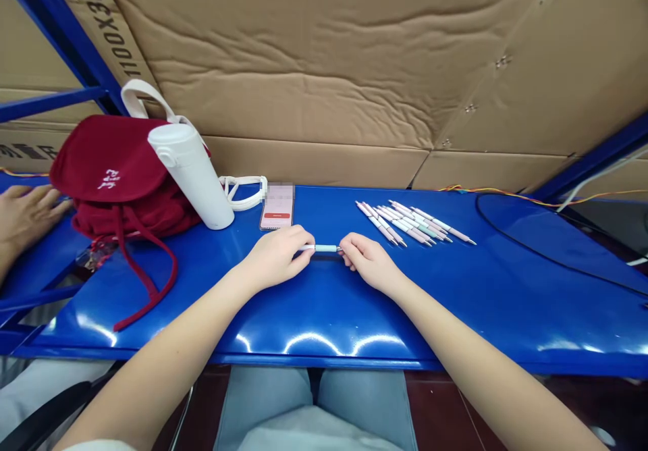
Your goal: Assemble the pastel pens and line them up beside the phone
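Between my two hands a pen [327, 248] with a pale green grip lies level, just above the blue table. Its white rear part is pinched in the fingers of my left hand [277, 254]. At the metal tip end, the thumb and fingers of my right hand [367, 256] are closed on it. Several ballpoint pens [412, 221] in white, pink and pale green lie in a loose pile to the right, beyond my right hand. A phone [278, 206] with a lit screen rests just behind my left hand.
A white bottle [195, 175] leans against a dark red bag [121, 167] on the left of the blue table [314, 316]. Another person's hand [30, 215] rests at the far left. A black cable [547, 245] crosses the right side; cardboard [324, 100] stands behind.
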`<state>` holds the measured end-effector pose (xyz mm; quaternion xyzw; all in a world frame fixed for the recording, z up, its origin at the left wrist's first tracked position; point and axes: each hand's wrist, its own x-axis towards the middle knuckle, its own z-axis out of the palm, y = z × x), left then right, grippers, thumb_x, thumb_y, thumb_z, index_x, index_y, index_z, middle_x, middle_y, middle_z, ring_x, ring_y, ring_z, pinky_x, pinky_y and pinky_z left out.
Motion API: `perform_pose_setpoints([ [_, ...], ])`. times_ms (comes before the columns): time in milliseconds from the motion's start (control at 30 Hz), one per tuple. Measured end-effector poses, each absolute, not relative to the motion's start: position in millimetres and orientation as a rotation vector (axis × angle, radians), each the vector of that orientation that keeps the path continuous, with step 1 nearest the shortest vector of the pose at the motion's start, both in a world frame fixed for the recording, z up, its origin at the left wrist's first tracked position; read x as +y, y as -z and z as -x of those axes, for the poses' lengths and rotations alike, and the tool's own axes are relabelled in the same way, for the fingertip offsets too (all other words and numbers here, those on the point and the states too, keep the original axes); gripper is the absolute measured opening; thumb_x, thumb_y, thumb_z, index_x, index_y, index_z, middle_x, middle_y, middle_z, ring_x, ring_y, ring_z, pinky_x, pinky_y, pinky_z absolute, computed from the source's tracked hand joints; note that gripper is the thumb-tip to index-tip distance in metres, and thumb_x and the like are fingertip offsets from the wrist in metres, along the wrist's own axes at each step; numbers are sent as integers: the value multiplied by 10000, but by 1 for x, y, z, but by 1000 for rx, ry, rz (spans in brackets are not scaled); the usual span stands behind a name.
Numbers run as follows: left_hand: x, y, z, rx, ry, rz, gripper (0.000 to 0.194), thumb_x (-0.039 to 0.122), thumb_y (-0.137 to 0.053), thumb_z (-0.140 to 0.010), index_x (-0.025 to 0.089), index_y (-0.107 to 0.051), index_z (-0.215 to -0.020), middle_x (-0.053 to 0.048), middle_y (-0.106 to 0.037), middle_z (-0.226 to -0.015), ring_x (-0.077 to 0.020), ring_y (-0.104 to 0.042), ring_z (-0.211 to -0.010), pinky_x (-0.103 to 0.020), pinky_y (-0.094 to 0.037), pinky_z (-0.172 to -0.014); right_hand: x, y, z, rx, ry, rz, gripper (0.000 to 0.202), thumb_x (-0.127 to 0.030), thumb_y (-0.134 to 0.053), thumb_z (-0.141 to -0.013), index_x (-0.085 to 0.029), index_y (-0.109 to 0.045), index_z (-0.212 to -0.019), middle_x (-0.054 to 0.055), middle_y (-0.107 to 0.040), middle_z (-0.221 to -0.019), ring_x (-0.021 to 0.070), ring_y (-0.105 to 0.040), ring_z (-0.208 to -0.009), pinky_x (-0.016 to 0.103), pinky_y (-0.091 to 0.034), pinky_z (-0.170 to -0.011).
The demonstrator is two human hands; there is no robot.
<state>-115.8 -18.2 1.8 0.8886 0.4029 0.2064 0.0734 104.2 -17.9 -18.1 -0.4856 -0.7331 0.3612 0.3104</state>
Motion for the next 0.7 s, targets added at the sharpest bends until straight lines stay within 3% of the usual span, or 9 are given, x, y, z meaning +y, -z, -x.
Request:
perform_pose_setpoints([
  [167,-19,-2,116,1225,-582,-2656,206,282,-414,-900,199,-594,-955,-26,-619,-894,-157,-584,-790,-258,-448,-674,-18,20,-103,-1921,-915,1267,218,-345,-420,-877,-206,-502,-731,-16,-554,-632,123,-526,-562,257,-433,-588],
  [367,-20,-1,115,1206,-655,-2696,174,250,-455,-874,191,-604,-942,-30,-626,-895,-157,-584,-813,-259,-450,-711,-18,17,-103,-1963,-902,1320,362,-393,-357,-911,-202,-480,-629,-35,-482,-504,118,-483,-501,252,-401,-569],
  [467,-20,-1,115,1185,-663,-2702,165,248,-469,-863,190,-606,-933,-29,-625,-888,-157,-579,-805,-259,-448,-709,-18,14,-107,-2007,-966,1293,395,-425,-369,-903,-191,-504,-614,-22,-519,-531,123,-507,-546,261,-409,-615],
  [633,-20,-2,115,1205,-649,-2683,159,251,-466,-861,194,-603,-918,-21,-620,-866,-150,-575,-777,-251,-443,-678,-18,12,-114,-1986,-1051,1244,264,-411,-587,-774,-199,-560,-930,-25,-554,-707,110,-492,-568,242,-403,-550],
  [700,-20,-2,115,1213,-651,-2678,160,251,-463,-862,192,-602,-915,-24,-620,-867,-151,-576,-779,-253,-442,-682,-19,11,-115,-2007,-1039,1232,238,-375,-601,-765,-199,-557,-920,-29,-540,-696,105,-479,-553,236,-399,-534],
])
